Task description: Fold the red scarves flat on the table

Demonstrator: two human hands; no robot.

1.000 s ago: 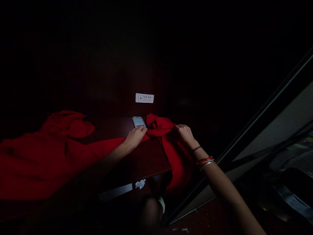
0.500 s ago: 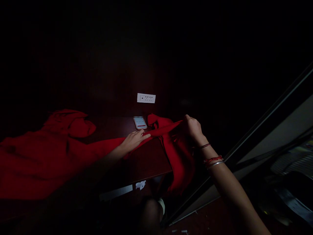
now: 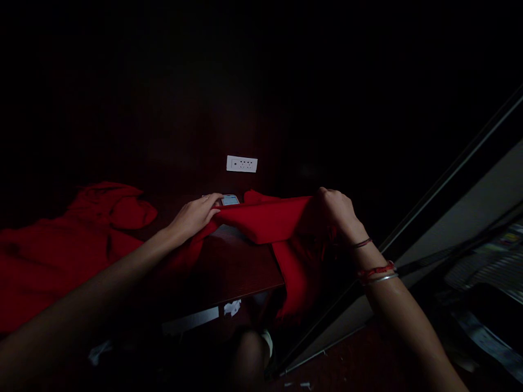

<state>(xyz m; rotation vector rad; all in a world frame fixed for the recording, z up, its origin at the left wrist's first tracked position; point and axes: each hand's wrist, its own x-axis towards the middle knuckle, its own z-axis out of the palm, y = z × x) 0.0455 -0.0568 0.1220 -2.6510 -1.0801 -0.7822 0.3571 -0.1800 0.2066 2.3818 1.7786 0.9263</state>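
Note:
A stretch of red cloth (image 3: 269, 218) is pulled nearly level between my two hands, its lower edge sagging over a dark wooden table (image 3: 241, 269). My left hand (image 3: 200, 212), with a ring on one finger, pinches the cloth's upper edge near a phone. At the other end my right hand (image 3: 337, 209) is closed around the cloth, its fingertips hidden. More red fabric hangs down past the table's right end below that hand. The lit phone (image 3: 230, 200) lies behind the cloth, partly covered by it and by my left fingers.
A large heap of red fabric (image 3: 110, 209) spreads across the table's left side. A white wall socket (image 3: 242, 164) is above the phone. White scraps (image 3: 232, 308) show below the table edge. A dark-framed pale panel (image 3: 441, 218) slants along the right.
My left hand has moved left and slightly up. My right hand has shifted a little right. The cloth between them has opened from a narrow strip into a wider span, now covering part of the phone.

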